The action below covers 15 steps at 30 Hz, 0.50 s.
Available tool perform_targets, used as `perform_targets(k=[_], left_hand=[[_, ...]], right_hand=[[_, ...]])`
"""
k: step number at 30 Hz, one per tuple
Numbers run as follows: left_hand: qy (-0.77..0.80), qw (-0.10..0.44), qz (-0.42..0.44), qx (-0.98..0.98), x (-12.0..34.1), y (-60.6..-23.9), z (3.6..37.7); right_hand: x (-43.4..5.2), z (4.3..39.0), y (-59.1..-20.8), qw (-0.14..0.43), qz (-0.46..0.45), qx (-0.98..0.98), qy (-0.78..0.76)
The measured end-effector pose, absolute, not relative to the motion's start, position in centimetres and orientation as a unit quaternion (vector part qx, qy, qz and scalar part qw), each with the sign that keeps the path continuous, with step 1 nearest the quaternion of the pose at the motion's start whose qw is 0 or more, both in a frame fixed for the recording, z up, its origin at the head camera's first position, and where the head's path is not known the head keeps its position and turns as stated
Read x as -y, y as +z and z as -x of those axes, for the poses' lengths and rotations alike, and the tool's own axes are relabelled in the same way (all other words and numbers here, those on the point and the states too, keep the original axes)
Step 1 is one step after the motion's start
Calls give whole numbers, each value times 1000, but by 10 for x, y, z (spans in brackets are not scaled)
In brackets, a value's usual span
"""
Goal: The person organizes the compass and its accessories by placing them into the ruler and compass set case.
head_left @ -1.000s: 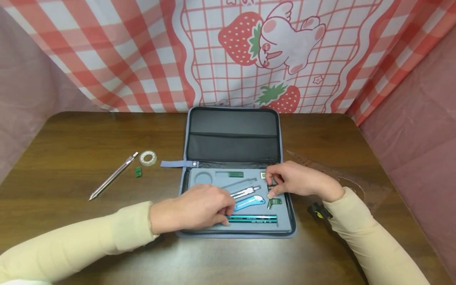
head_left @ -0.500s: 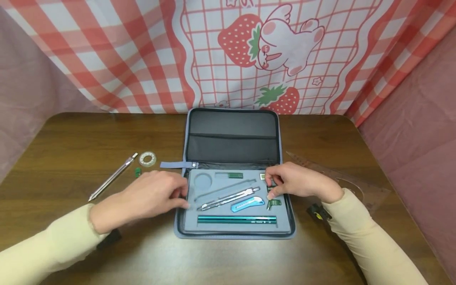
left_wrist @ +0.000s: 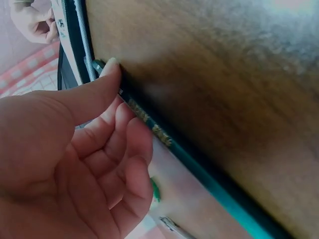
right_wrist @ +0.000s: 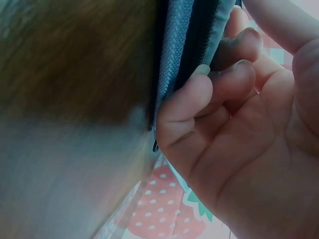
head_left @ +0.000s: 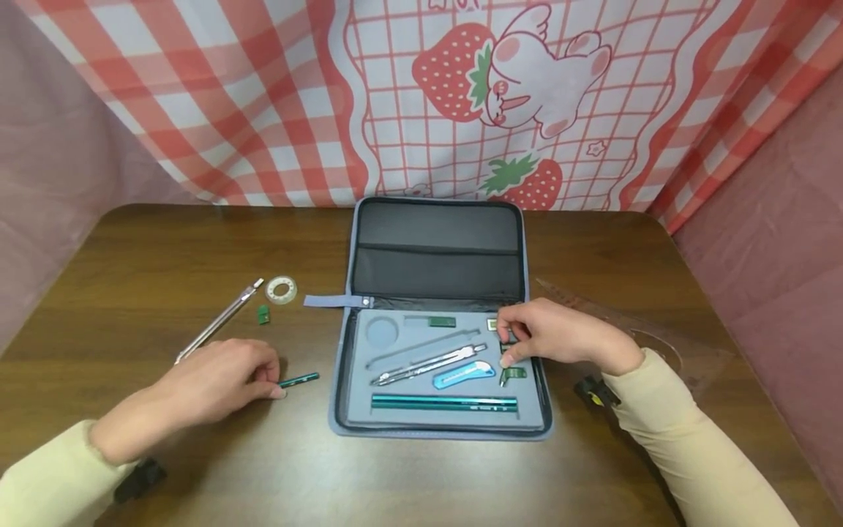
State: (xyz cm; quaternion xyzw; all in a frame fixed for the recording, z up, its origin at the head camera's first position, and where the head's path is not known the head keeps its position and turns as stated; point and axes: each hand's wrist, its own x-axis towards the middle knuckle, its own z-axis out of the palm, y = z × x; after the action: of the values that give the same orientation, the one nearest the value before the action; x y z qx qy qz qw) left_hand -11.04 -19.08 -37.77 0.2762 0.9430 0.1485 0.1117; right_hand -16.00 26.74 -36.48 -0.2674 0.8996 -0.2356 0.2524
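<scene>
We see the left hand (head_left: 211, 388) holding a green pencil (head_left: 299, 379) against the table (head_left: 165, 249), thumb and fingers curled round it, just left of the open case (head_left: 437, 322). The right hand (head_left: 560, 337) rests on the case's right edge, its curled fingers pinching a small green piece (head_left: 508, 344) above the case's foam insert (head_left: 421, 410).

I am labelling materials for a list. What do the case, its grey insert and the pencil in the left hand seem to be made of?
Case: woven fabric, matte, by its fine weave and zip edge.
Insert: probably foam, matte grey, with tool-shaped hollows cut in.
Pencil: likely wood under glossy green lacquer; the core is not visible.
</scene>
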Motion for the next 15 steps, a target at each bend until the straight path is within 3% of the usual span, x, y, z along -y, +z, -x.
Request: perform_targets(k=[8,15], left_hand=[[143,103,-282,-943,164,-365,116],[201,46,-371,-905,97,-341,125]], right_hand=[[-269,160,-365,248,270,-900,-234],[-269,161,-367,246,277,-900,-230]])
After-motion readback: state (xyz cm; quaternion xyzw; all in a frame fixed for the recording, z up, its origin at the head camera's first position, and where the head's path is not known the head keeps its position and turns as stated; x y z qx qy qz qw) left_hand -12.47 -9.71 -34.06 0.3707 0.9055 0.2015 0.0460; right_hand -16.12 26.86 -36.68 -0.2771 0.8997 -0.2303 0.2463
